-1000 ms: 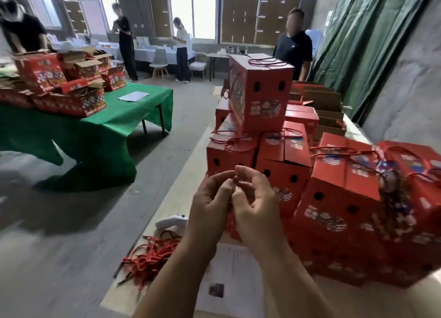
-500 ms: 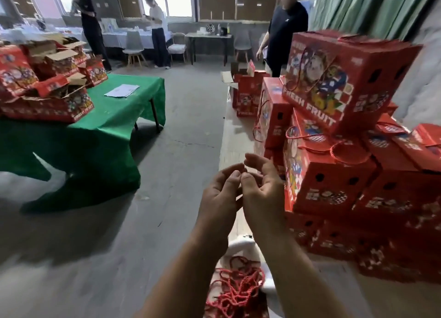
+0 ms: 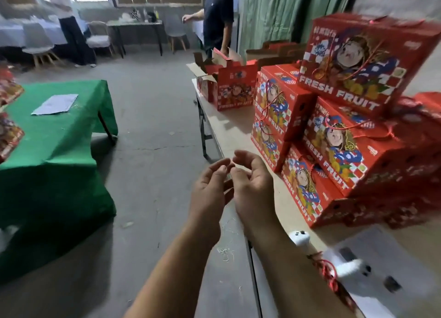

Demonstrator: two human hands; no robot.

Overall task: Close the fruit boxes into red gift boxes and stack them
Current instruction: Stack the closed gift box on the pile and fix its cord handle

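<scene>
where blur smears the gift boxes [image 3: 338, 150], hands [image 3: 232, 186] look empty.

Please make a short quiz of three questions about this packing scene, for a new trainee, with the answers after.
1. True or false: both hands hold a red box.
2. Which box at the far end of the wooden table has its flaps up?
A. the open box
B. the top box of the stack
C. a box on the green table
3. Fill in: the words printed on the stacked boxes are "FRESH ____".

Key
1. False: the hands are raised close together in front of the stack, fingers loosely curled, with no box in either grip.
2. A
3. FRUIT
</scene>
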